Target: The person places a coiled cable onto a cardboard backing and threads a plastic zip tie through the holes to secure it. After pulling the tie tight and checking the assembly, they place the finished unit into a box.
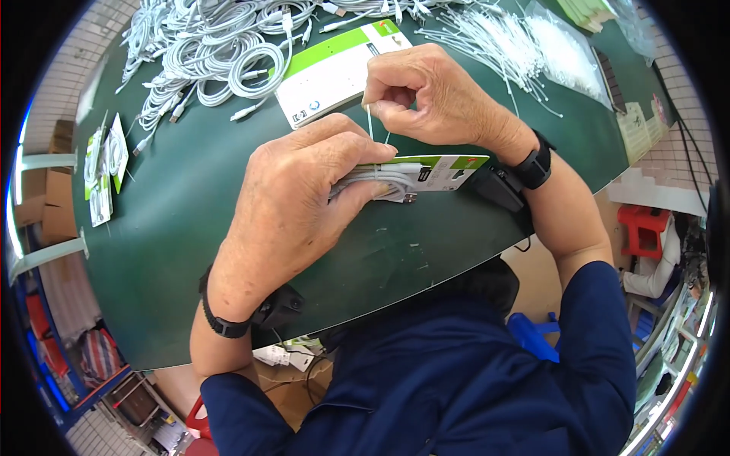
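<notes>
A coiled white USB cable (394,178) lies against a green-and-white packaging card (465,170) above the front part of the table. My left hand (285,197) is closed around both, with the thumb below and the fingers over the top edge. From the card's upper edge, a thin white cable tie (370,121) loops upward. Its upper end goes into the fingers of my right hand (441,91), which are pinched together just above the card. Part of the coil is hidden behind my left fingers.
Heaped white cables (220,57) cover the far left of the green table (411,247). Beyond my hands lies a stack of cards (327,76). Loose cable ties (494,45) and a clear plastic bag (566,61) are at far right. Carded cables (103,171) rest at the left edge.
</notes>
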The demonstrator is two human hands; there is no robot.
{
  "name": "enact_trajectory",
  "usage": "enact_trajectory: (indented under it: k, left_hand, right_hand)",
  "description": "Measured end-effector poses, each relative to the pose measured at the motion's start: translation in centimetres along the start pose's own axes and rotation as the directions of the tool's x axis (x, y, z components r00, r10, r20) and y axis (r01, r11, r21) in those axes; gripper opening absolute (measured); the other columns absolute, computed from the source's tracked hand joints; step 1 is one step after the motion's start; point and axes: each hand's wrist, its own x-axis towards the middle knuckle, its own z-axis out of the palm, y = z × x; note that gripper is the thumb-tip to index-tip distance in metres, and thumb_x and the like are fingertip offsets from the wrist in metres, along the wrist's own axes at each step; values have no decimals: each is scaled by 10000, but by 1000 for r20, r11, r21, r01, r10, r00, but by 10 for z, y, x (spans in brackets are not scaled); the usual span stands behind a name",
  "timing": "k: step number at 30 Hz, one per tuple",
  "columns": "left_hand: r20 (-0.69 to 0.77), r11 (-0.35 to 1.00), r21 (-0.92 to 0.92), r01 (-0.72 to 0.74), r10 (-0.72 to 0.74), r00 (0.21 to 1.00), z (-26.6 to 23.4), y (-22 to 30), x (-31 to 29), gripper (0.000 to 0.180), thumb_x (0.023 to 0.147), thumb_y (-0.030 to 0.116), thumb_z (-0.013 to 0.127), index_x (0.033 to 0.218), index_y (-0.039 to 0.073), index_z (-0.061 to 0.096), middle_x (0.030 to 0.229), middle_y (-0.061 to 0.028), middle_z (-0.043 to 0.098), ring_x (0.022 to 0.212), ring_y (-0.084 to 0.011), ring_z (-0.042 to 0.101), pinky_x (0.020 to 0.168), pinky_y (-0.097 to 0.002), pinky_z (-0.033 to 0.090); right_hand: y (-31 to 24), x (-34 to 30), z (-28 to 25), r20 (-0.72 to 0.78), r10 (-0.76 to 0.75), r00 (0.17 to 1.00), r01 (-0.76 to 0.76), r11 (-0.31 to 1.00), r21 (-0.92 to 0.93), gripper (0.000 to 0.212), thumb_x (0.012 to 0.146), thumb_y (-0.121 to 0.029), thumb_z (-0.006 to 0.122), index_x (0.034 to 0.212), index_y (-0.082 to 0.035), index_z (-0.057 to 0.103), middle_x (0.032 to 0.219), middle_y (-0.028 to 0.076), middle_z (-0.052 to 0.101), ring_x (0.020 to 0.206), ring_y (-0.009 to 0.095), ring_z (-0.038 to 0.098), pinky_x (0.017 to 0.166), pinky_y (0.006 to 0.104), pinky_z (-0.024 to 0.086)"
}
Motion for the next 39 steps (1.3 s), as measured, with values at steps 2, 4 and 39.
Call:
enact_trajectory:
  k: [2,4,39]
  left_hand:
    - [7,1000,13,6,-6,1000,1,2,1,301,670,-50,807,952,12,721,850,-108,672,749,-232,675,673,-291,532]
    - [-17,1000,25,13,-12,1000,1,3,2,276,666,-60,806,916,9,715,831,-105,666,720,-222,667,658,-286,530]
    - [-443,896,-442,-40,-179,878,13,-60,8,418,924,-9,668,1331,79,639,1002,-55,651,872,-133,628,764,-283,529]
  right_hand:
    - [3,-1,1,-2,-15,1000,15,1000,-15,53,758,-14,636,756,-28,584,654,60,547,572,198,530,542,310,425]
    - [6,0,0,79,-20,997,26,997,-76,62,744,-12,633,754,-25,573,655,73,531,571,206,529,539,317,421]
    - [-31,2,14,108,518,849,-428,553,715,389,873,-182,793,1186,2,651,1012,39,703,803,78,632,672,224,510]
